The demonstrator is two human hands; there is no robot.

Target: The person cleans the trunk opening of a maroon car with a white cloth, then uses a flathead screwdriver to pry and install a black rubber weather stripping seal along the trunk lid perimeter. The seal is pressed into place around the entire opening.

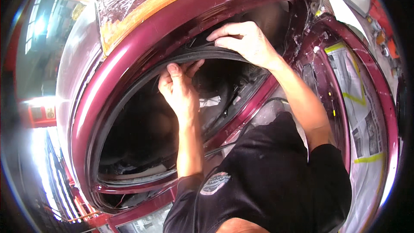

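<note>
A black rubber door seal (142,74) runs along the curved upper edge of a maroon car's door opening. My left hand (179,87) is at the seal's lower edge, its thumb against the rubber and its fingers partly behind it, inside the opening. Farther right, my right hand (248,43) reaches over the seal. Its thumb and index finger point left and come close together at a dark edge just above the rubber. What lies between those fingertips is too dark to make out. The maroon roof rail (129,45) arches beyond both hands.
Brown masking paper and clear film (151,6) cover part of the roof. At the right stands an open maroon door (390,116), with printed paper and yellow tape (368,159) on it. The car's interior is dark, with a white scrap (210,102) inside.
</note>
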